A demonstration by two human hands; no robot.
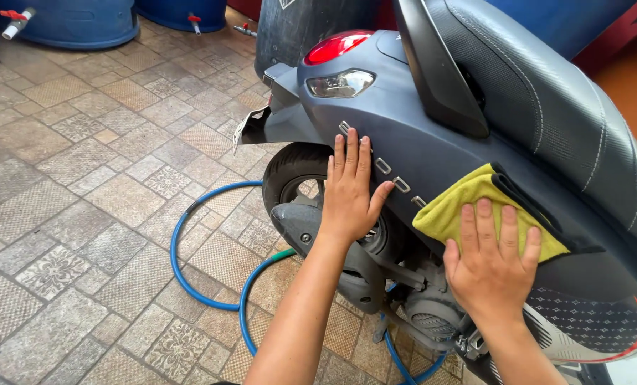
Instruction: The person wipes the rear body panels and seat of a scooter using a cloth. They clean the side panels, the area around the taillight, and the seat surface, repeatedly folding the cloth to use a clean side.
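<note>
A dark grey scooter (432, 153) stands at the right, its rear toward me, with a red tail light (335, 46) and a black seat (539, 85). My left hand (352, 189) lies flat and open against the grey side panel, over a row of raised silver letters. My right hand (491, 260) presses a yellow cloth (468, 203) flat against the same panel, further forward and just under the seat edge. The fingers of both hands are spread and point upward.
A blue hose (211, 246) loops over the patterned paving floor (83, 199) beside the rear wheel (297, 182). Blue barrels with taps (76, 21) stand at the far left. The engine and exhaust parts (418, 314) sit below my hands.
</note>
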